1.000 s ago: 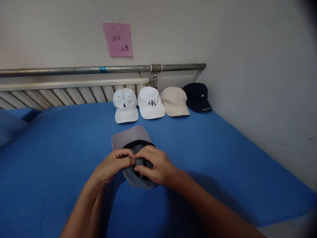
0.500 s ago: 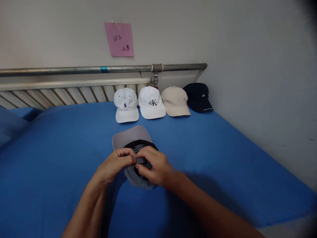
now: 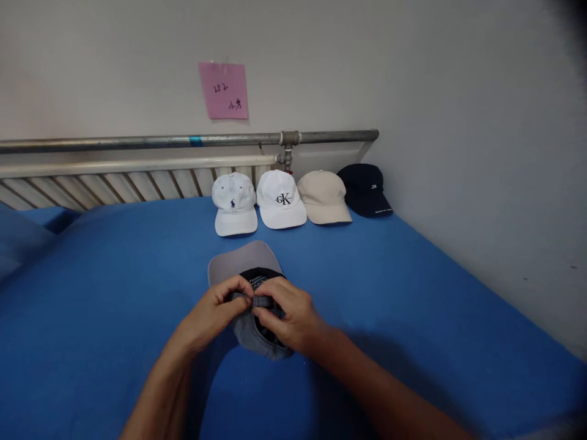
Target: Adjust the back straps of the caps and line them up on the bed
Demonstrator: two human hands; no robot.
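Note:
A grey-blue baseball cap (image 3: 245, 258) lies upside down on the blue sheet, its brim pointing away from me and its dark inside facing up. At the cap's back, both hands meet over the adjusting strap (image 3: 263, 301). My left hand (image 3: 220, 308) pinches at the strap's left end with thumb and forefinger. From the other side my right hand (image 3: 291, 311) grips the strap, thumb below and fingers above. The fingertips nearly touch, and they hide the strap's fastening.
Behind the cap stand a white cap with a small emblem (image 3: 233, 201), a white lettered cap (image 3: 280, 198), a beige cap (image 3: 323, 195) and a black cap (image 3: 364, 189). A radiator (image 3: 137, 183) and metal pipe (image 3: 151, 144) run along the wall beneath a pink note (image 3: 224, 91).
The whole view has tilted up slightly, so everything at the back sits lower. Both hands stay on the cap's strap, with only small finger shifts.

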